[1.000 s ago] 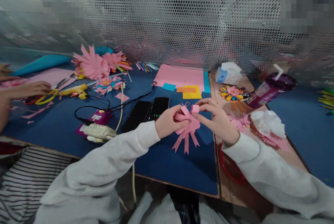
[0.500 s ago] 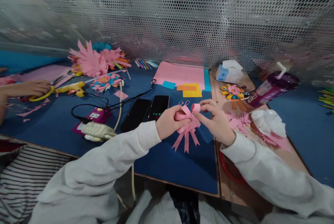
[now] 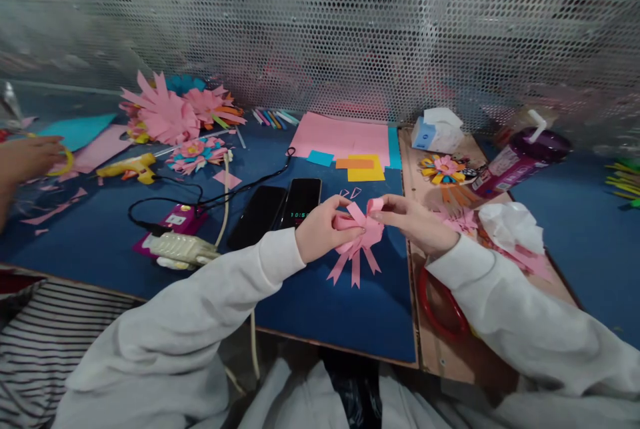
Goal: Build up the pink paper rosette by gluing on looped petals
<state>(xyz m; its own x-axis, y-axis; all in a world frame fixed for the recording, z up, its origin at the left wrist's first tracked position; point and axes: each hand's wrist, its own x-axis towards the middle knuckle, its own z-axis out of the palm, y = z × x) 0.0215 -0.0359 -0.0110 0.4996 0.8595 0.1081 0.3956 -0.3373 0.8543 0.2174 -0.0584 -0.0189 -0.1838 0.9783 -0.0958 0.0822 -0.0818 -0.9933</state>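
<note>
Between my hands is a pink paper flower with cut strips; several notched strips fan out below it. My left hand is closed on its left side, thumb across the front. With thumb and fingers, my right hand pinches a curled strip at the flower's top right. That strip is bent into a loop. Just beyond the flower lie two small pink paper clips. Two black phones lie left of my left hand, one with a lit clock.
Behind are pink sheets, coloured paper pieces and markers. A tissue box and purple bottle stand right. Left are paper flowers, a yellow glue gun, a power strip and another person's hand with yellow-handled scissors.
My right hand's fingers have drawn closer together on the curled strip, and its wrist has lowered slightly. The other person's hand has moved left with the scissors. The view has shifted slightly.
</note>
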